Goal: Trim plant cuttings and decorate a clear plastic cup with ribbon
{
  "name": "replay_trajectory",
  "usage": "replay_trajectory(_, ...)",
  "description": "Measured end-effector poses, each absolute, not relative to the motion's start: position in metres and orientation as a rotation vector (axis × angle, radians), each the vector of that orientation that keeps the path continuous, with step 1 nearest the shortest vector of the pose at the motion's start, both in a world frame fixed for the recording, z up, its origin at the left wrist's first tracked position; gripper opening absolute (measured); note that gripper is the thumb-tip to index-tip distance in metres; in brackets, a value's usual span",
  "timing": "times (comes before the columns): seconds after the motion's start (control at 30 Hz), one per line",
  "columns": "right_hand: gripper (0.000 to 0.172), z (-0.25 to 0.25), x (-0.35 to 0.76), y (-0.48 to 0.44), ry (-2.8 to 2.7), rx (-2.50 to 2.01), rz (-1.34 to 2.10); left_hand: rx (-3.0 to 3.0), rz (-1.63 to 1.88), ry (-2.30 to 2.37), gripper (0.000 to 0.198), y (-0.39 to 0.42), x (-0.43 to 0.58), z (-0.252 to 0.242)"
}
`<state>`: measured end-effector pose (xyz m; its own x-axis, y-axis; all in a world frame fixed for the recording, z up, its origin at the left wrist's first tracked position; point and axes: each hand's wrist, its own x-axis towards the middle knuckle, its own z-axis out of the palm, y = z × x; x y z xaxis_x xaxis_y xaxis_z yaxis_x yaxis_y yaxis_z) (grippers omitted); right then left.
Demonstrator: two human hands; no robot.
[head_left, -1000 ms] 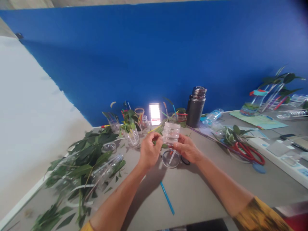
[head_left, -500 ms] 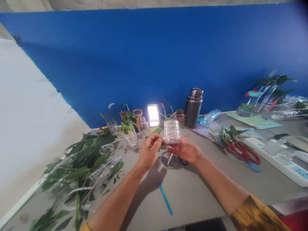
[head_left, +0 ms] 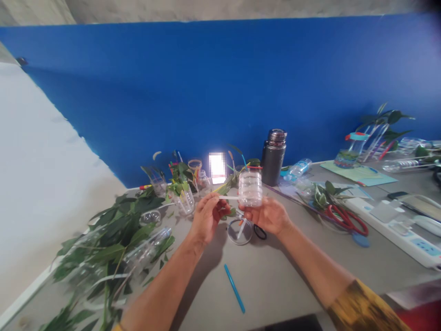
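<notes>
A clear ribbed plastic bottle section (head_left: 250,188) is held above the table by my right hand (head_left: 267,215), its fingers curled under the base. From the bottle's side a narrow white strip (head_left: 228,198), perhaps tape, stretches straight to my left hand (head_left: 206,216). Thumb and forefinger of that hand pinch its end. Below the hands lies a round clear ring-shaped piece (head_left: 240,231) with something white and orange in it. Beside this sits a black loop (head_left: 260,231). Closer to me a blue straw (head_left: 234,288) rests on the table.
Leafy cuttings (head_left: 113,243) mixed with plastic pieces cover the left side. A dark thermos (head_left: 274,157) stands behind my hands. To the right are red-handled scissors (head_left: 346,219), a white power strip (head_left: 396,234) and a crumpled bottle (head_left: 298,170). A lit, blurred screen (head_left: 217,168) stands at the back.
My left hand has drawn away leftward from the bottle section, and the white strip now shows stretched between them. The view has shifted slightly.
</notes>
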<state>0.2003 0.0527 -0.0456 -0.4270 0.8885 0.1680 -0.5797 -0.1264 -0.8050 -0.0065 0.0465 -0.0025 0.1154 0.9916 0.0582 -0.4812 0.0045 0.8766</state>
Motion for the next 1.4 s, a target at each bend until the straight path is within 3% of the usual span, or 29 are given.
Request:
replay_trajectory(0.23,0.073,-0.037,0.204,0.049,-1.093,-0.327,1.732,0.797,1.291,0.849,0.023,0.058,-0.012,-0.009)
replay_trajectory(0.47,0.062,-0.028,0.205,0.046,-1.092,-0.411,1.621,1.267,1.224,1.042,0.028,0.059,-0.016,-0.014)
replay_trajectory(0.7,0.05,-0.041,0.203,0.056,-0.996,-0.363,1.621,1.675,1.068,1.035,0.018,0.051,-0.012,-0.008)
replay_trajectory(0.83,0.058,-0.038,0.199,0.056,-1.073,-0.415,1.586,1.66,1.207,1.07,0.02,0.053,-0.015,-0.009)
replay_trajectory(1.0,0.058,-0.037,0.192,0.054,-1.221,-0.516,1.545,1.41,1.382,1.075,0.041,0.06,-0.021,-0.008)
replay_trajectory(1.17,0.06,-0.048,0.192,0.062,-1.431,-0.769,1.254,1.604,1.627,1.049,0.032,0.053,-0.026,0.001)
replay_trajectory(1.4,0.062,-0.054,0.195,0.067,-1.631,-0.955,0.891,1.884,1.387,1.05,0.026,0.044,-0.023,0.007)
